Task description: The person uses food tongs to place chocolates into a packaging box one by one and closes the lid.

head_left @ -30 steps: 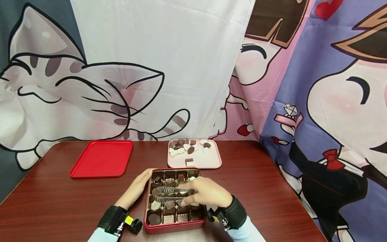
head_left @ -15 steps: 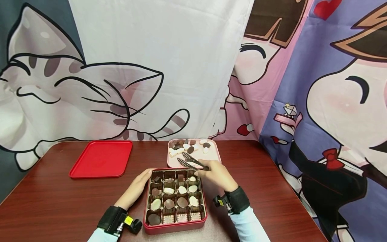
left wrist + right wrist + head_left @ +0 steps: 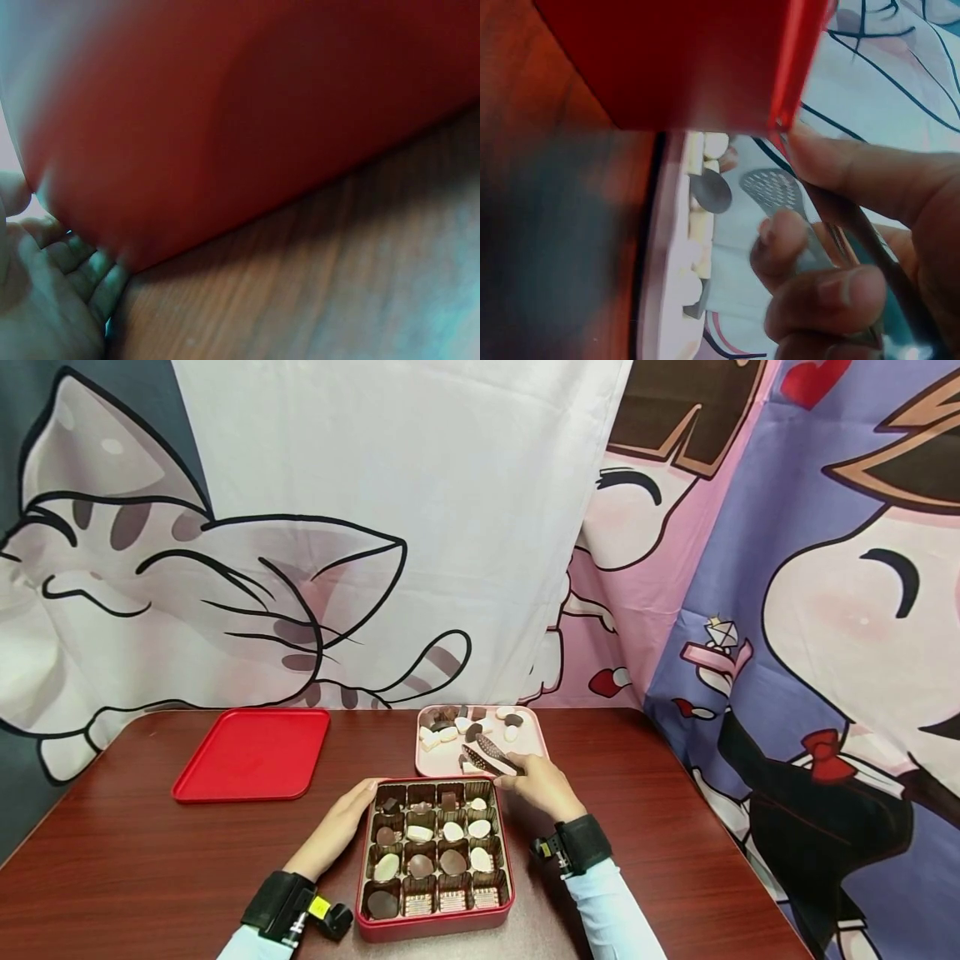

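One red tin (image 3: 435, 932), one pair of tongs (image 3: 491, 749)

Closest are two light blue sleeves (image 3: 258, 945) and two black wrist bands (image 3: 279, 906). Next, the red tin sits on the brown worktop (image 3: 105, 852). It has sixteen cups (image 3: 416, 903), four rows of four. Thirteen hold one chocolate (image 3: 453, 832) each, six of them white; three in the near row show their ribbed floors. The left hand (image 3: 337, 827) has its grip curled round the tin's far left corner. By the far right corner, the right hand (image 3: 546, 787) has its grip pinching the tongs. Their two ends are spread over the near part of one pink tray (image 3: 531, 747). More chocolates (image 3: 462, 725) are bunched there, too close to count. One red tray (image 3: 255, 756) lies to the left. Behind hangs cloth (image 3: 405, 452) with a cartoon cat (image 3: 202, 585).
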Demonstrator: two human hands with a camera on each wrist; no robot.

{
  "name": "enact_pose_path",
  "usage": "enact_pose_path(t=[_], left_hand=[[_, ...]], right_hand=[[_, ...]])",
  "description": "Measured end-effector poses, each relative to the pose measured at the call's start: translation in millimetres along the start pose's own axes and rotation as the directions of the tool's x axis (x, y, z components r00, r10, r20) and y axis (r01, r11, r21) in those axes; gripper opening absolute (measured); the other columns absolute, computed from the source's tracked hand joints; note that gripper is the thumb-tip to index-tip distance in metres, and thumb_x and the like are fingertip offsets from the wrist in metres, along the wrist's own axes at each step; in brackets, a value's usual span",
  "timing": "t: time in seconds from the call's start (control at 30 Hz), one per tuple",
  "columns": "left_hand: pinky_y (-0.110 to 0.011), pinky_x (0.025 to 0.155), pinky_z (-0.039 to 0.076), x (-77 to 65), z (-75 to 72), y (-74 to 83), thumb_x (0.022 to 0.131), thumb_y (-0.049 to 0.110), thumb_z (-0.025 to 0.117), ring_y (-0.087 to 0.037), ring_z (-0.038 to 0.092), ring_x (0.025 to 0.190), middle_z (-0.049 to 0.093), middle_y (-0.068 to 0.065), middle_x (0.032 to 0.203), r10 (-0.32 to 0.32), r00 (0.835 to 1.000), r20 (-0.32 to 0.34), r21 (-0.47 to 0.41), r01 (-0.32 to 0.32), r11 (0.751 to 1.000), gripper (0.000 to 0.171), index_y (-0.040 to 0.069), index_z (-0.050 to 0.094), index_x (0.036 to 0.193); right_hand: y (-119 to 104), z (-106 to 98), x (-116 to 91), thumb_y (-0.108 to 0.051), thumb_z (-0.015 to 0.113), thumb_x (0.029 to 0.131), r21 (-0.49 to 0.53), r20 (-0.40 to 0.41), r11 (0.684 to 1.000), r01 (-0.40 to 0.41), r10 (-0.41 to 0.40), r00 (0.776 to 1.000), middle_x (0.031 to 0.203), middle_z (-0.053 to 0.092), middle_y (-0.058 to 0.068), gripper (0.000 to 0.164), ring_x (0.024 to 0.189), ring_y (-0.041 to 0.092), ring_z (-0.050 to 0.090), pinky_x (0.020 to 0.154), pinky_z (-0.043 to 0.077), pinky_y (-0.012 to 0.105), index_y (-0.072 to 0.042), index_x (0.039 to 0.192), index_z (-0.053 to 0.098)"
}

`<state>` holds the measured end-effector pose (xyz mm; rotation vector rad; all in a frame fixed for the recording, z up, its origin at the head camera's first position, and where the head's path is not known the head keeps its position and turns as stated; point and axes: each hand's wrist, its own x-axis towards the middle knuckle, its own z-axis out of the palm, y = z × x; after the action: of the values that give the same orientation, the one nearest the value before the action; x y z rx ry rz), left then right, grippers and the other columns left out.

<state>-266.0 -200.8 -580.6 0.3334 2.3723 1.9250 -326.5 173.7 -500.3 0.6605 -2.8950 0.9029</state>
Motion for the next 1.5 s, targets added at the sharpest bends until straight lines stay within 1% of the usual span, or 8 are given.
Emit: enact_pose_path(t=[0.23, 0.4, 0.57, 0.83, 1.0, 1.23, 1.33, 1.5], left_hand=[[-0.016, 0.111, 0.037, -2.0, 1.0, 3.4, 0.118, 0.055, 0.044, -0.029, 0.045, 0.15, 0.057, -0.017, 0.158, -0.014, 1.0, -0.009, -0.013, 0.014, 1.0, 0.065, 0.005, 0.056, 0.159], [-0.015, 0.11, 0.038, -2.3, 1.2, 2.4, 0.119, 0.048, 0.044, -0.015, 0.051, 0.143, 0.059, -0.016, 0.156, 0.009, 1.0, -0.002, -0.03, -0.009, 1.0, 0.058, 0.007, 0.057, 0.158], [-0.017, 0.111, 0.038, -4.2, 2.6, 6.3, 0.119, 0.053, 0.043, -0.017, 0.049, 0.145, 0.057, -0.017, 0.157, -0.005, 1.0, -0.01, -0.008, 0.005, 1.0, 0.064, 0.004, 0.054, 0.16], [-0.062, 0.131, 0.016, -6.2, 4.0, 15.4, 0.113, 0.069, 0.041, -0.047, 0.022, 0.162, 0.033, -0.032, 0.171, -0.06, 0.998, -0.008, 0.002, 0.06, 0.998, 0.096, -0.011, 0.034, 0.166], [-0.048, 0.129, 0.029, -4.9, 2.2, 12.7, 0.12, 0.052, 0.038, -0.044, 0.028, 0.16, 0.039, -0.029, 0.169, -0.03, 1.0, -0.001, 0.045, 0.03, 0.999, 0.075, -0.008, 0.038, 0.165], [-0.02, 0.115, 0.035, -3.5, 0.6, 5.9, 0.118, 0.054, 0.044, -0.028, 0.042, 0.152, 0.052, -0.02, 0.161, 0.004, 1.0, 0.004, -0.012, -0.004, 1.0, 0.068, 0.001, 0.051, 0.161], [-0.024, 0.118, 0.034, -2.7, 1.4, 5.5, 0.117, 0.055, 0.045, -0.032, 0.039, 0.155, 0.051, -0.02, 0.163, -0.018, 1.0, 0.001, -0.018, 0.018, 1.0, 0.07, 0.001, 0.05, 0.162], [-0.049, 0.128, 0.028, -1.6, 2.2, 5.6, 0.119, 0.051, 0.042, -0.042, 0.033, 0.159, 0.046, -0.025, 0.166, -0.035, 0.999, -0.004, -0.005, 0.035, 0.999, 0.071, -0.004, 0.045, 0.164]], right_hand=[[-45.0, -32.4, -9.8, -0.015, 0.084, 0.09, 0.082, 0.091, 0.995, -0.054, 0.046, 0.995, 0.116, 0.075, 0.017, 0.047, 0.095, 0.029, 0.062, 0.087, 0.052, 0.045, 0.001, 0.134, 0.076], [5.6, -1.8, 10.8, -0.022, 0.083, 0.088, 0.017, 0.052, 1.0, -0.015, 0.014, 0.999, 0.106, 0.075, 0.011, 0.04, 0.09, 0.024, 0.063, 0.079, 0.053, 0.042, -0.004, 0.124, 0.079], [53.6, 29.2, 42.0, -0.034, 0.086, 0.088, -0.054, -0.029, 0.994, -0.097, 0.095, 0.995, 0.125, 0.078, 0.013, 0.055, 0.108, 0.03, 0.071, 0.088, 0.057, 0.053, -0.007, 0.136, 0.077], [7.8, 11.5, 45.1, -0.025, 0.081, 0.09, -0.073, -0.053, 0.983, -0.166, 0.163, 0.985, 0.118, 0.077, 0.016, 0.045, 0.104, 0.034, 0.072, 0.082, 0.056, 0.053, -0.003, 0.129, 0.077], [-32.3, -6.3, 34.4, -0.016, 0.082, 0.091, -0.039, -0.015, 0.975, -0.217, 0.217, 0.976, 0.137, 0.072, 0.025, 0.054, 0.127, 0.043, 0.067, 0.103, 0.055, 0.057, 0.004, 0.14, 0.071], [-38.2, -4.3, 30.8, -0.014, 0.08, 0.093, -0.057, -0.028, 0.98, -0.193, 0.191, 0.981, 0.14, 0.069, 0.028, 0.056, 0.131, 0.045, 0.065, 0.11, 0.052, 0.055, 0.007, 0.143, 0.068], [-32.2, -1.8, 29.7, -0.015, 0.078, 0.092, -0.066, -0.053, 0.984, -0.162, 0.159, 0.986, 0.137, 0.07, 0.028, 0.055, 0.128, 0.045, 0.067, 0.107, 0.054, 0.055, 0.006, 0.142, 0.069], [-29.2, -1.6, 28.5, -0.015, 0.078, 0.094, -0.058, -0.054, 0.986, -0.156, 0.153, 0.987, 0.139, 0.07, 0.027, 0.054, 0.131, 0.045, 0.065, 0.109, 0.053, 0.055, 0.006, 0.143, 0.069]])
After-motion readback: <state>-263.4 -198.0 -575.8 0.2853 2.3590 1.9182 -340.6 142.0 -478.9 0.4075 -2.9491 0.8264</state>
